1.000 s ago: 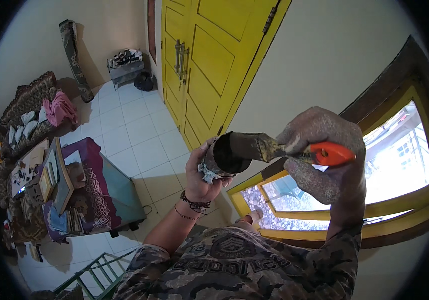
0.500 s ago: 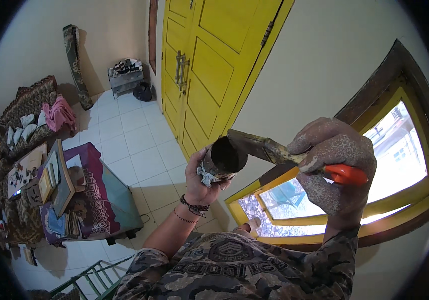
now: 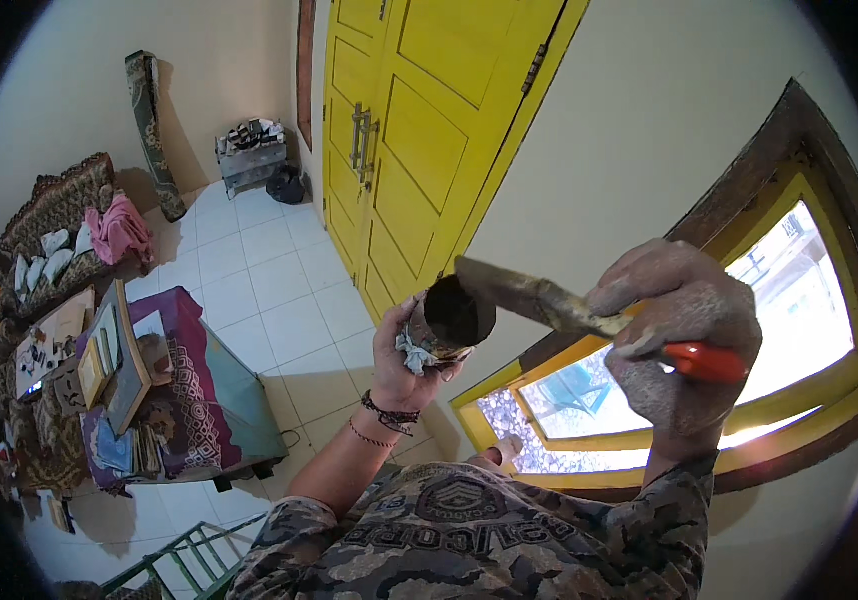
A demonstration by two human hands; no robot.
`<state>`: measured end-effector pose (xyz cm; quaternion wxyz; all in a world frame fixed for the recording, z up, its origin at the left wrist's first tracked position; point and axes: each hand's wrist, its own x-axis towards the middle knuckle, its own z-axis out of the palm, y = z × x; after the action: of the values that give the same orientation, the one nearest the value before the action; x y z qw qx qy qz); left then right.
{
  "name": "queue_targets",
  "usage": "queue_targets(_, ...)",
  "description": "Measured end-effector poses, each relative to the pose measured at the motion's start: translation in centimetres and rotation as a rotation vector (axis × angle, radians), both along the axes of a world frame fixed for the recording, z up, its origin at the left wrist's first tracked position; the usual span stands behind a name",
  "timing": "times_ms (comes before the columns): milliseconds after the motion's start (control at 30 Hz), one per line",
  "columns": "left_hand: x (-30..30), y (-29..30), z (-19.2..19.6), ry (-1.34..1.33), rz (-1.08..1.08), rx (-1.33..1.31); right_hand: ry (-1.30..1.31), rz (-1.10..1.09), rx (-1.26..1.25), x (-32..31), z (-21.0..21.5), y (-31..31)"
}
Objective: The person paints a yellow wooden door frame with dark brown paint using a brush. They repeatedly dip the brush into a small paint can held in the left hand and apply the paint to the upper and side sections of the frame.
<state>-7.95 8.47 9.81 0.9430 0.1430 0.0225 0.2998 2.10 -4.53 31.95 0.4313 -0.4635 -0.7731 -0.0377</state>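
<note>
My left hand (image 3: pixel 401 352) is wrapped round a small round can (image 3: pixel 446 350), its dark open mouth turned up toward me. A crumpled pale blue scrap (image 3: pixel 416 352) is pressed against the can's side by that hand. My right hand (image 3: pixel 684 335), speckled with whitish spots, is closed on a paintbrush (image 3: pixel 519 290) with an orange-red handle. The brush's brown, stained head points left, its tip at the can's upper rim; whether it touches cannot be made out. What lies inside the can is too dark to see.
Right of me is a window (image 3: pixel 799 290) with a yellow inner frame and brown outer frame. Yellow double doors (image 3: pixel 419 150) stand ahead. At left are a cloth-covered table (image 3: pixel 211 400) with frames and books, a sofa (image 3: pixel 59 220), and a green metal ladder (image 3: pixel 194 550).
My right hand has shifted slightly right and down, and the paintbrush has turned a little with it. The left hand and can are almost still.
</note>
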Motion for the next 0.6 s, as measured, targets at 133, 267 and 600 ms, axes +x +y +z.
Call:
queue_targets(133, -0.1, -0.2, 0.3, 0.01, -0.01, -0.007, -0.164, 0.068, -0.182, 0.5, -0.9, 1.1)
queue_targets(267, -0.4, -0.5, 0.2, 0.02, 0.003, -0.052, -0.303, 0.089, -0.286, 0.4, -1.7, 2.2)
queue_targets(600, -0.6, -0.4, -0.7, -0.011, 0.004, -0.032, -0.445, 0.028, -0.168, -0.6, -3.2, 2.1)
